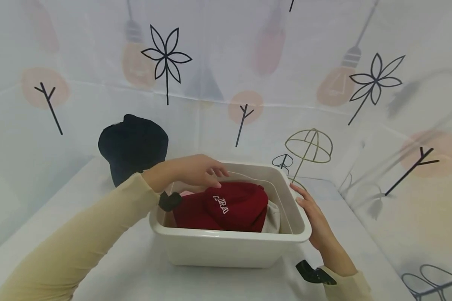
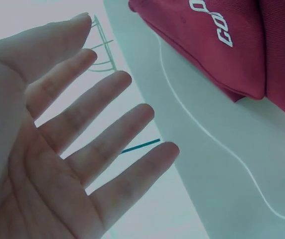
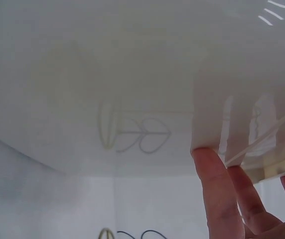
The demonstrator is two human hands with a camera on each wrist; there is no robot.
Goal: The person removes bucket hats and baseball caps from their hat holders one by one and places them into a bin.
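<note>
A red cap (image 1: 241, 207) with white lettering lies in a white plastic bin (image 1: 226, 251). Over the bin's far left part hovers my left hand (image 1: 196, 169), fingers apart and nothing held. The left wrist view shows its open palm (image 2: 38, 174) beside the bin wall (image 2: 202, 164), with the red cap (image 2: 232, 55) past the fingertips. My right hand (image 1: 316, 219) is at the bin's right side, fingertips touching it near the rim. In the right wrist view its fingers (image 3: 217, 199) reach straight up against the glossy outer wall (image 3: 132, 74).
A black cap (image 1: 135, 144) sits behind the bin on the left, against the printed cloth backdrop (image 1: 211, 50). Under the red cap, a cream-coloured item (image 1: 273, 217) shows at the right. The bin stands on a white table (image 1: 124, 267).
</note>
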